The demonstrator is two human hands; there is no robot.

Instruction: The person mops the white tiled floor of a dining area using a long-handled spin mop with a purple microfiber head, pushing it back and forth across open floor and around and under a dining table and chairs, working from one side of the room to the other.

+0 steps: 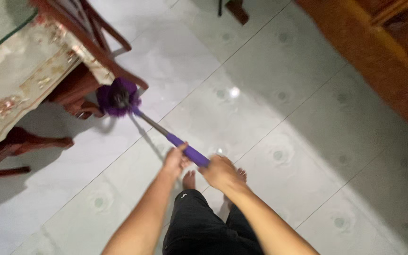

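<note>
Both the left hand [175, 159] and right hand [220, 172] close around the purple grip of a light, stiff-handled mop [166, 134], best held there, its soft head at ten o'clock beside the wooden chair leg [79, 106].

My arms are bare to the elbow and beyond, no sleeves, rings or watch showing on my left hand [175, 159] or right hand [221, 172]. I wear black trousers [199, 222]; my feet [189, 180], at twelve o'clock of them, are bare.
</note>
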